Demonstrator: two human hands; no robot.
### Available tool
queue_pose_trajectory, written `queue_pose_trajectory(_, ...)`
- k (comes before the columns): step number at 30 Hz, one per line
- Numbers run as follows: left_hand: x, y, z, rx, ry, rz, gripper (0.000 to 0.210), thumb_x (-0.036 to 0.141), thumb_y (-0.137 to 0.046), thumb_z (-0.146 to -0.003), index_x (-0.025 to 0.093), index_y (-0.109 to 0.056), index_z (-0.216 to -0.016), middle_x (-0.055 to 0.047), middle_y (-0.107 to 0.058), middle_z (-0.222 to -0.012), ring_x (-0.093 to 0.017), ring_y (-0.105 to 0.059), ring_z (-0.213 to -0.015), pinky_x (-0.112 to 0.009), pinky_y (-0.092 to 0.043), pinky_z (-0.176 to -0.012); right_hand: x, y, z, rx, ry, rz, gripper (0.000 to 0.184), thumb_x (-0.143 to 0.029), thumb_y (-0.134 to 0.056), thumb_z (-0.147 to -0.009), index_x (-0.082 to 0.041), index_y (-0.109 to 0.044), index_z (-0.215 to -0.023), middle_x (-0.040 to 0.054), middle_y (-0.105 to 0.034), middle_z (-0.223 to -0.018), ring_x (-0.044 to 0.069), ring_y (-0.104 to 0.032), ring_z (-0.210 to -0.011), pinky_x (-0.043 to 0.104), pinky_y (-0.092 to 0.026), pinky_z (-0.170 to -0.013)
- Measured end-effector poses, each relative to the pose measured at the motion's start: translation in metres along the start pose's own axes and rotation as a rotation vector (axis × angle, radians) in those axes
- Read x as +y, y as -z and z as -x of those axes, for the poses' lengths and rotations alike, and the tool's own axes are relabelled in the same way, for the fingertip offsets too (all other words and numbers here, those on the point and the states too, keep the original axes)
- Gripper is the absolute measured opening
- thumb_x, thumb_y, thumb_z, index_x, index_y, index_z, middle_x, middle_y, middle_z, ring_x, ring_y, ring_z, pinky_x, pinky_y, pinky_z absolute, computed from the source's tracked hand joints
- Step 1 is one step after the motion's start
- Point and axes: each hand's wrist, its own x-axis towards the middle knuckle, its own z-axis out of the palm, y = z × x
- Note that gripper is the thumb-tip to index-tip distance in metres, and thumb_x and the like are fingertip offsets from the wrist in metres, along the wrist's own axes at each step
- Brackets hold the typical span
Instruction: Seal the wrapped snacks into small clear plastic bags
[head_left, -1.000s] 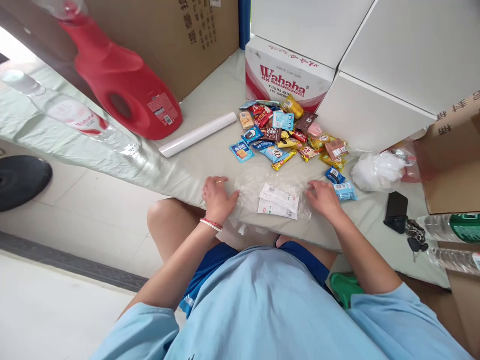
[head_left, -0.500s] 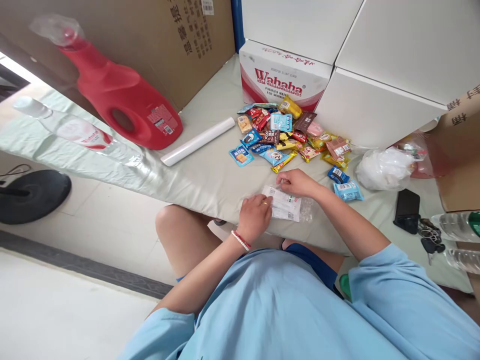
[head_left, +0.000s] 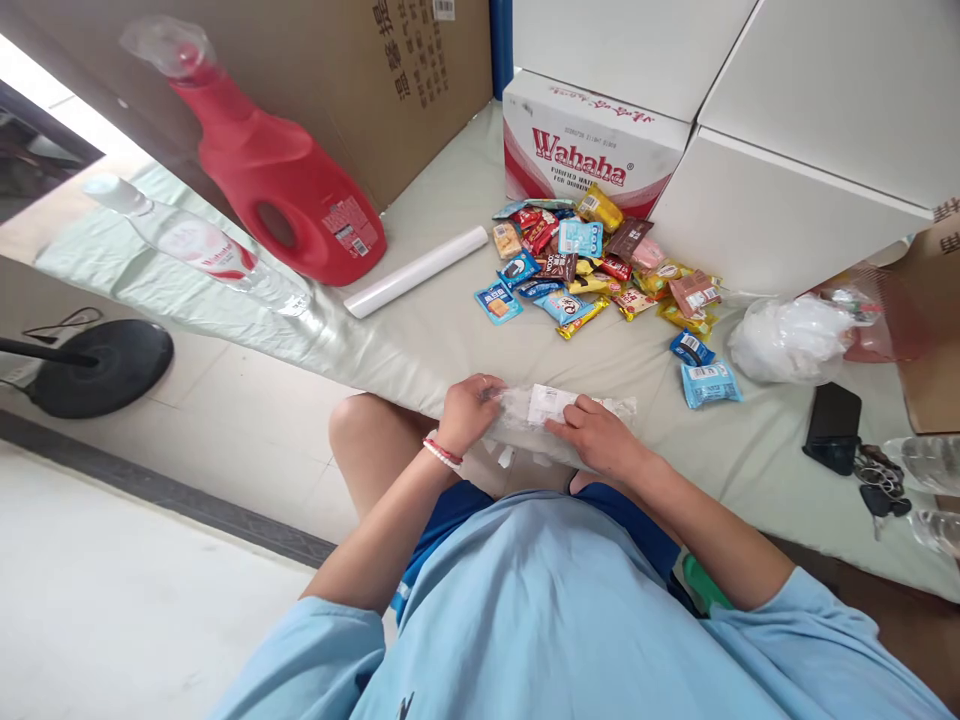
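Observation:
A clear, crinkled plastic bag [head_left: 516,406] with a white printed label [head_left: 549,403] on it spans the space between my hands at the table's front edge. My left hand [head_left: 471,412] pinches the bag's left end, its fingers closed. With bent fingers, my right hand [head_left: 598,436] grips the bag just right of the label, partly covering it. The bag's right end sticks out beyond those fingers. Farther back lies a pile of wrapped snacks [head_left: 576,262] in bright colours. Two blue snack packets [head_left: 711,384] sit to the right of the pile.
A white roll [head_left: 417,272], a big red jug [head_left: 300,205] and a water bottle [head_left: 202,250] lie at left. Behind the snacks stands a Wahaha carton [head_left: 585,140]. At right are a white plastic bag [head_left: 791,338], a black phone [head_left: 832,428] and keys [head_left: 881,480].
My left hand has moved left to the bag's end. My right hand has come down and now grips the bag by its label. The bag is drawn closer, over the table edge.

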Motion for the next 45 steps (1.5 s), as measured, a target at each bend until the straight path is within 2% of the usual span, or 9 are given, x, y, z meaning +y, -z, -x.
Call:
queue_pose_trajectory(4, 0.015, 0.008, 0.01, -0.062, 0.264, 0.361, 0.018, 0.024, -0.061, -0.073, 0.018, -0.068, -0.089, -0.001, -0.069, -0.072, -0.017, -0.064, -0.067, -0.028, -0.05, -0.064, -0.007, -0.001, 0.005, -0.018, -0.078, -0.012, 0.056, -0.019, -0.068, -0.09, -0.022, -0.058, -0.145, 0.0129, -0.061, -0.108, 0.03, -0.05, -0.102, 0.043, -0.043, -0.088)
queue_pose_trajectory(8, 0.051, -0.015, 0.019, -0.225, 0.194, 0.639, 0.026, 0.028, -0.061, -0.079, 0.018, -0.07, -0.101, -0.005, -0.076, -0.089, -0.02, -0.073, -0.086, -0.031, -0.055, -0.078, -0.016, -0.006, 0.01, 0.028, -0.136, -0.08, 0.053, -0.019, -0.07, -0.088, -0.022, -0.063, -0.14, 0.0139, -0.062, -0.108, 0.031, -0.05, -0.106, 0.045, -0.045, -0.091)
queue_pose_trajectory(13, 0.072, -0.052, 0.03, -0.372, -0.125, 0.049, 0.041, 0.02, -0.042, -0.092, 0.017, -0.072, -0.12, -0.01, -0.07, -0.134, -0.027, -0.061, -0.126, -0.047, -0.045, -0.108, -0.008, -0.012, 0.035, 0.297, -0.14, -0.362, 0.04, -0.01, -0.045, -0.096, -0.023, -0.072, -0.122, 0.0102, -0.067, -0.11, 0.025, -0.056, -0.108, 0.04, -0.047, -0.097)
queue_pose_trajectory(16, 0.07, -0.06, 0.04, -0.373, -0.296, -0.286, 0.044, 0.018, -0.041, -0.094, 0.017, -0.067, -0.129, -0.01, -0.061, -0.146, -0.03, -0.056, -0.131, -0.051, -0.046, -0.102, 0.009, -0.018, 0.056, 0.593, -0.52, -0.363, 0.035, -0.023, -0.045, -0.099, -0.02, -0.068, -0.126, 0.0121, -0.066, -0.117, 0.026, -0.057, -0.112, 0.044, -0.047, -0.1)
queue_pose_trajectory(19, 0.068, -0.065, 0.049, -0.322, -0.384, -0.49, 0.043, 0.017, -0.046, -0.093, 0.017, -0.064, -0.132, -0.01, -0.058, -0.15, -0.031, -0.055, -0.125, -0.051, -0.048, -0.094, 0.022, -0.024, 0.07, 0.583, -0.794, -0.265, 0.036, -0.042, -0.058, -0.094, -0.016, -0.07, -0.116, 0.0169, -0.063, -0.118, 0.033, -0.054, -0.113, 0.05, -0.046, -0.1)
queue_pose_trajectory(28, 0.066, -0.083, 0.048, -0.143, -0.606, -0.539, 0.029, 0.011, -0.047, -0.095, 0.019, -0.067, -0.113, -0.015, -0.065, -0.13, -0.031, -0.056, -0.123, -0.053, -0.042, -0.103, -0.004, 0.008, 0.037, 0.485, -0.621, -0.327, 0.024, -0.03, -0.043, -0.104, -0.022, -0.064, -0.098, 0.0077, -0.066, -0.095, 0.021, -0.063, -0.084, 0.03, -0.048, -0.076)
queue_pose_trajectory(38, 0.027, -0.071, 0.039, -0.117, -0.59, -0.172, 0.059, 0.005, -0.051, -0.08, 0.013, -0.052, -0.139, -0.018, -0.059, -0.14, -0.028, -0.053, -0.132, -0.047, -0.042, -0.111, -0.005, -0.001, -0.011, 0.236, -0.469, -0.342, 0.032, -0.008, -0.039, -0.098, -0.014, -0.066, -0.114, 0.0137, -0.066, -0.108, 0.022, -0.063, -0.1, 0.032, -0.051, -0.089)
queue_pose_trajectory(42, 0.024, -0.074, 0.032, -0.158, -0.567, -0.217, 0.058, 0.01, -0.049, -0.086, 0.02, -0.052, -0.142, -0.015, -0.059, -0.142, -0.029, -0.056, -0.129, -0.048, -0.042, -0.106, -0.011, 0.01, 0.026, 0.344, -0.289, -0.541, 0.033, -0.012, -0.044, -0.098, -0.02, -0.069, -0.117, 0.0125, -0.065, -0.125, 0.023, -0.061, -0.118, 0.041, -0.051, -0.103)
queue_pose_trajectory(45, 0.025, -0.077, 0.028, -0.142, -0.539, -0.226, 0.057, 0.011, -0.047, -0.087, 0.018, -0.05, -0.144, -0.015, -0.062, -0.138, -0.028, -0.057, -0.127, -0.047, -0.042, -0.105, 0.001, 0.015, 0.064, 0.639, -0.558, -0.644, 0.024, -0.03, -0.052, -0.1, -0.025, -0.07, -0.115, 0.01, -0.064, -0.128, 0.024, -0.063, -0.117, 0.043, -0.056, -0.097)
